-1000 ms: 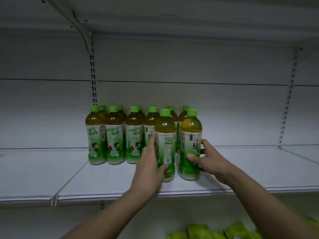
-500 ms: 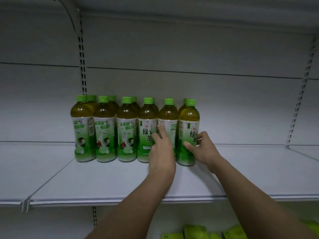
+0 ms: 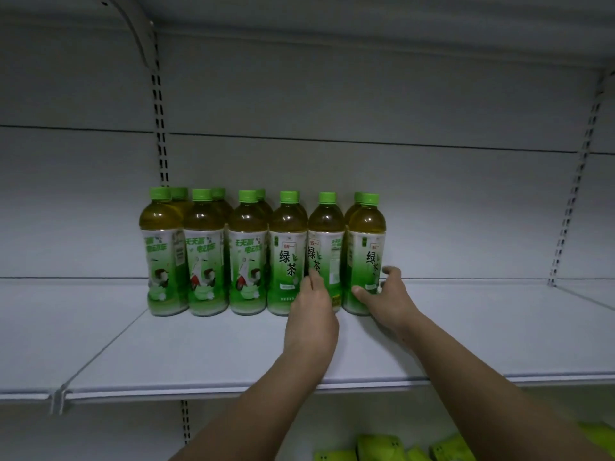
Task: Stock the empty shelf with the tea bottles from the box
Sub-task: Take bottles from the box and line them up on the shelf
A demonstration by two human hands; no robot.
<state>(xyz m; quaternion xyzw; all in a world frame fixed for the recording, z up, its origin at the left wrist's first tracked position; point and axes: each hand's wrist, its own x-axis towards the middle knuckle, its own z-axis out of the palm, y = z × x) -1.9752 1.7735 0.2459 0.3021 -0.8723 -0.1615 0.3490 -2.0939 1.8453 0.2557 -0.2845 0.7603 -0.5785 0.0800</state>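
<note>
Green-capped tea bottles stand in two rows at the back of the white shelf [image 3: 233,354]. My left hand [image 3: 312,311] reaches in front of the fifth front-row tea bottle [image 3: 327,234]; its fingertips rest loosely against the label and do not wrap it. The rightmost tea bottle [image 3: 366,241] stands on the shelf next to it. My right hand [image 3: 386,297] is beside that bottle's base with the fingers spread, the thumb touching its front and the index finger off to the right. The box is out of view.
The shelf is bare to the right of the bottles and to the left of them. Slotted uprights [image 3: 161,144] and a shelf above bound the bay. Yellow-green packets [image 3: 382,449] lie on the lower level at bottom right.
Both bottles were pushed back into line with the front row. My hands have since slid down and back from them, and the fingers have loosened.
</note>
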